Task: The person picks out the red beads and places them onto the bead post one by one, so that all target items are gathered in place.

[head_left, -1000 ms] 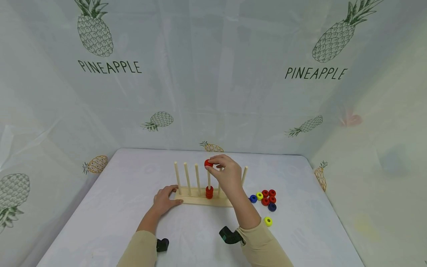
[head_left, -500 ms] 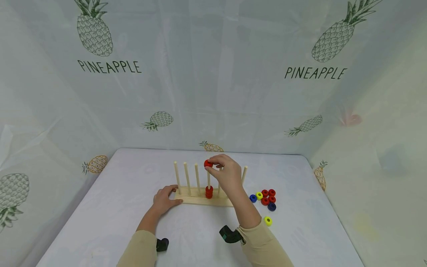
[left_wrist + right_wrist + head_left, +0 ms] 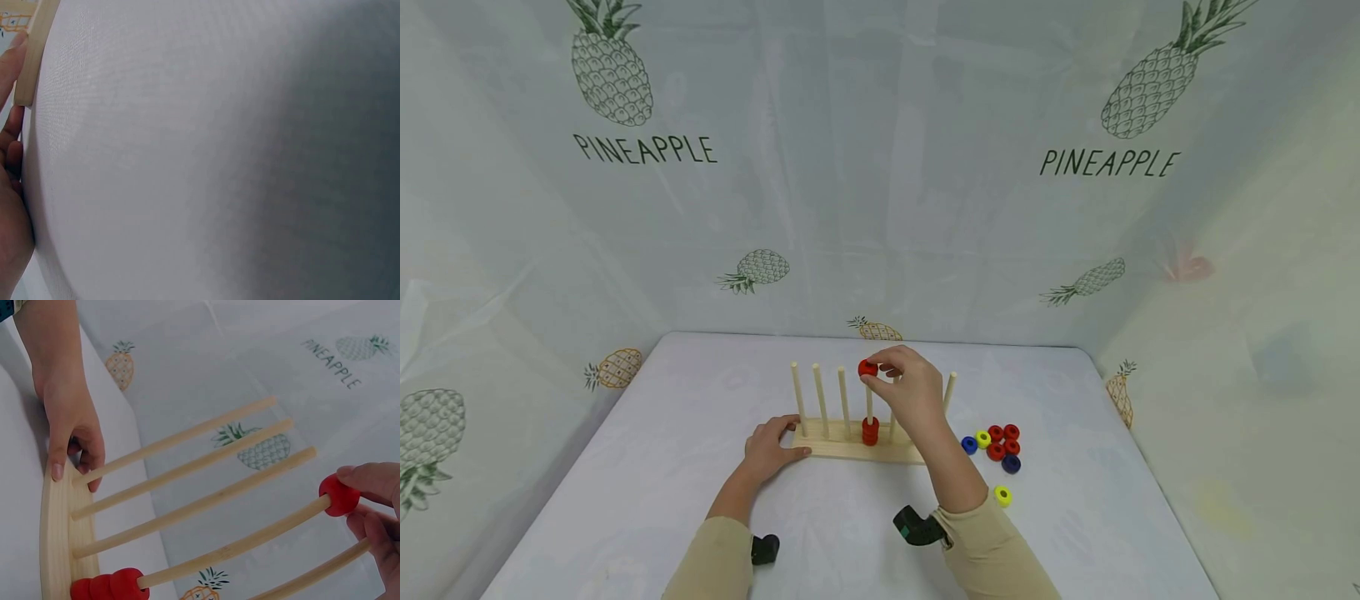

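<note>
A pale wooden bead stand (image 3: 842, 451) with a row of upright pegs stands on the table. My left hand (image 3: 765, 451) grips the left end of its base, thumb at the front and fingers behind. At the top of one middle peg, my right hand (image 3: 917, 393) pinches a red bead (image 3: 339, 495) between thumb and fingers. The peg's tip meets this bead in the right wrist view. Lower on the same peg, three red beads (image 3: 111, 585) are stacked against the base. My right hand and forearm hide part of the stand's right side.
Right of the stand lies a group of loose beads: several red beads (image 3: 996, 452), a blue bead (image 3: 969, 446), a yellow bead (image 3: 982, 439) and a dark blue bead (image 3: 1011, 464). Another yellow bead (image 3: 1003, 497) lies nearer. A pineapple-print curtain (image 3: 880, 208) hangs behind the white table (image 3: 647, 467).
</note>
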The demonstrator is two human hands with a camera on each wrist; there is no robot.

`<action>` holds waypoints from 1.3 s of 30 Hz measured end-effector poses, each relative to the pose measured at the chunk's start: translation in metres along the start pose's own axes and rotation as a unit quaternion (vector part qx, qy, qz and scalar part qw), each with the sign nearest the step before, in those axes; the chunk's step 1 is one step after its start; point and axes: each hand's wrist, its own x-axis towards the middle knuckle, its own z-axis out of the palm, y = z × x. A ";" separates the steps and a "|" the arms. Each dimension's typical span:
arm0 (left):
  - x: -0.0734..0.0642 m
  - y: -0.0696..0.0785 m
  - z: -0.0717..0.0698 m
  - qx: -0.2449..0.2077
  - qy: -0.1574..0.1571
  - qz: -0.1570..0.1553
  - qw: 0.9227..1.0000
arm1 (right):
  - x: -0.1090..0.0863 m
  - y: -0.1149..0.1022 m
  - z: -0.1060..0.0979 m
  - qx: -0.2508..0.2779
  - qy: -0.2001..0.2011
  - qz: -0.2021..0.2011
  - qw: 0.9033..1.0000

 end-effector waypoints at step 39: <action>-0.003 0.005 0.000 -0.013 0.029 0.029 0.999 | -0.032 0.017 -0.040 0.219 0.065 0.059 0.972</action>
